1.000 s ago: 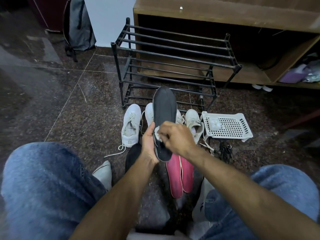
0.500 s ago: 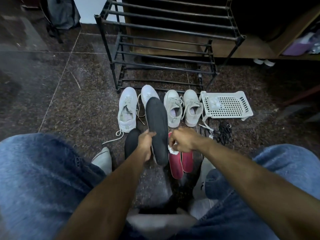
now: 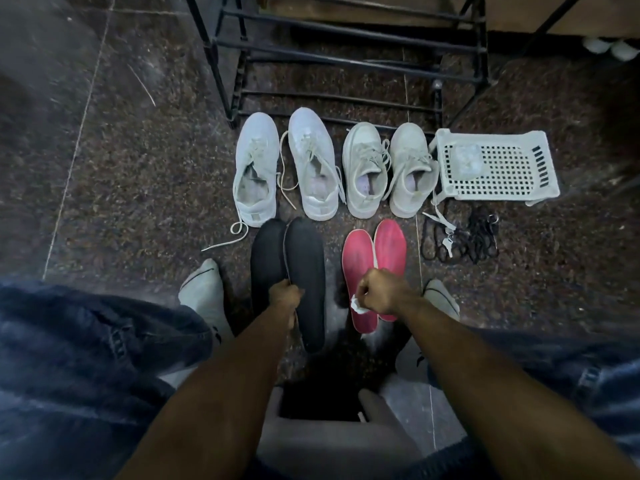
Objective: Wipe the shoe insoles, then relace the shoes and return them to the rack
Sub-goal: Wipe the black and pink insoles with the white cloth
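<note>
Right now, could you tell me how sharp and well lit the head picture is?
Head view: dim overall; shoes and red insoles fairly sharp; floor at far left smeared; rack bars splay from wide-angle distortion; jeans dark, soft.

Open floor (image 3: pixel 121 202) lies left; 4 shoes (image 3: pixel 334 168) and a basket (image 3: pixel 547 161) block the rack (image 3: pixel 346 36).

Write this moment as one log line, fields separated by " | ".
stage: wiping insoles | left hand: holds black insole | right hand: holds white wipe above red insoles | shoes: on floor | rack: no shoes visible
</note>
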The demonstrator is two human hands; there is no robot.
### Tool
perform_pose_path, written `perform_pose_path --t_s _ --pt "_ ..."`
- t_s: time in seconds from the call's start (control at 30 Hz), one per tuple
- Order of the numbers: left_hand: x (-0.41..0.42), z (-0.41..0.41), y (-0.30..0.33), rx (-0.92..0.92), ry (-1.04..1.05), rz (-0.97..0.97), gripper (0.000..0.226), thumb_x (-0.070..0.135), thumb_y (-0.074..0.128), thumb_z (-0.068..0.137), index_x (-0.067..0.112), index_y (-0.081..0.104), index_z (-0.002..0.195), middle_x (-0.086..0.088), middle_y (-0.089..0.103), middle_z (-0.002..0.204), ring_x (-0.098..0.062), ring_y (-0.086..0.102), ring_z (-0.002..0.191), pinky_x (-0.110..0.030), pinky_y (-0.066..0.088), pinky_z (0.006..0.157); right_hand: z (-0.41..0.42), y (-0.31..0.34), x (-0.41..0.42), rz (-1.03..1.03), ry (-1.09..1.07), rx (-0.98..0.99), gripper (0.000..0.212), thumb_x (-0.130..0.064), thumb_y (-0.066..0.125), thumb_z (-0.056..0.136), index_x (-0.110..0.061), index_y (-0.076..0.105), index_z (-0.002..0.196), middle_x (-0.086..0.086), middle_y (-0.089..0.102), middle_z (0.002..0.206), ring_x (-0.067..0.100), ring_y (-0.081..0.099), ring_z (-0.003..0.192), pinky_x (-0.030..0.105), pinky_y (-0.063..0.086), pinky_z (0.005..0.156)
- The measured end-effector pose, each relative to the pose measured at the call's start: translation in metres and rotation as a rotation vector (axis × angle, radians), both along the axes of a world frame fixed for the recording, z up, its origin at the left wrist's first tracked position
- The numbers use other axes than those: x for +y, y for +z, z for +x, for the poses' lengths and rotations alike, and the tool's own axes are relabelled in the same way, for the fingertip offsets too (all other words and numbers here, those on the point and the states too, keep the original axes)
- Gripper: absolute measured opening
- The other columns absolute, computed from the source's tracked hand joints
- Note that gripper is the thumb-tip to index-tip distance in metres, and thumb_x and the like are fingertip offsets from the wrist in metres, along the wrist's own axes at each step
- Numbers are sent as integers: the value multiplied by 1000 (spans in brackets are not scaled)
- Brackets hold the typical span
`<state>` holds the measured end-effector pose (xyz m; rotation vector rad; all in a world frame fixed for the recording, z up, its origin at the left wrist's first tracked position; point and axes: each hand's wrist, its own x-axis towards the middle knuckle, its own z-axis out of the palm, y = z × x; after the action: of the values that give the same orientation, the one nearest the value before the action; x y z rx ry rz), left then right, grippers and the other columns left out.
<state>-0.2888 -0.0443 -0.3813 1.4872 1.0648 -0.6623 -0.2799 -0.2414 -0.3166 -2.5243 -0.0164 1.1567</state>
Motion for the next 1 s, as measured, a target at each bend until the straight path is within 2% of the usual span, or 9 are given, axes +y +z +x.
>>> perform_pose_path --t_s 0.17,0.23,0.33,0.4,0.57,0.63,0.77,0.83,1.0 --pt "-7 26 -15 1 -72 -29 33 -4 62 90 3 57 122 -14 66 109 -25 59 106 -35 52 89 4 -24 0 28 -96 19 17 -14 62 79 -22 77 81 -7 75 88 16 68 84 29 54 75" --pt "-7 27 -22 59 -41 -78 39 -3 63 90 2 58 128 -15 66 118 -27 62 104 -36 52 87 3 -32 0 49 -158 11 17 -12 63 80 -20 78 82 -5 75 90 16 69 84 30 55 77" --pt "-8 26 -24 86 -149 -52 28 0 60 92 5 65 118 -15 66 120 -27 62 100 -36 51 89 0 -43 -1 34 -234 -1 15 -15 65 81 -23 78 83 -7 75 92 16 69 86 30 55 78" --pt "-7 27 -21 51 -290 112 28 3 59 90 7 66 117 -15 67 119 -32 63 104 -39 52 94 -1 -47 -1 9 -282 -24 14 -21 65 80 -27 77 82 -9 75 93 17 69 88 30 55 77" --pt "-17 9 0 -220 -558 602 24 17 58 86 19 63 110 -10 56 116 -34 58 101 -41 52 84 -2 -51 -7 20 -451 -80 18 -14 63 82 -26 78 82 -8 74 98 19 68 90 28 53 77" --pt "-31 7 4 -238 -632 573 14 24 58 88 24 66 100 -7 65 109 -33 63 99 -36 53 80 -2 -55 -11 51 -552 -103 15 -16 66 81 -26 77 80 -4 75 96 21 69 88 30 54 77" --pt "-67 14 -3 0 -858 410 29 40 59 84 20 72 101 -8 71 105 -33 68 93 -34 55 79 -3 -63 -22 75 -725 -132 9 -19 72 78 -25 77 81 -1 75 94 23 69 90 35 56 82" --pt "-84 12 -7 73 -847 370 41 48 62 76 17 71 102 -7 70 104 -31 70 89 -35 57 78 -2 -67 -29 95 -776 -131 9 -19 73 77 -25 77 81 1 76 93 23 69 91 38 56 83" --pt "-106 9 -21 145 -756 373 53 46 69 73 14 64 116 -10 64 119 -34 64 107 -37 52 85 -1 -73 -39 128 -873 -130 6 -24 75 74 -27 77 79 1 76 91 22 70 89 39 56 83"
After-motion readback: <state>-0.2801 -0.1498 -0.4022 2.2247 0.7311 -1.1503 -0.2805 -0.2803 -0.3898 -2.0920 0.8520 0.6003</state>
